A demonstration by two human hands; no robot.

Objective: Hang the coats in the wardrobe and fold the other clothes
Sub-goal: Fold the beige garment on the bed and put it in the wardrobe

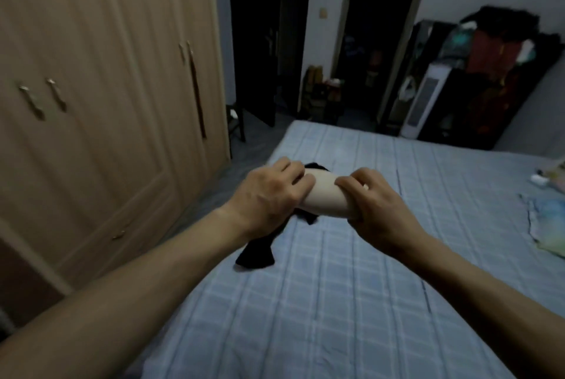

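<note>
A small cream and black garment is stretched between both my hands above the blue checked bed. My left hand grips its left end and my right hand grips its right end, fingers curled over the cream part. A black part of it hangs down under my left wrist onto the sheet. The beige wardrobe stands on the left with its doors closed.
Folded pale clothes lie at the bed's right edge, with small items behind them. Beyond the bed are dark open doorways, a white tower appliance and a cluttered dark shelf. A narrow floor strip runs between bed and wardrobe.
</note>
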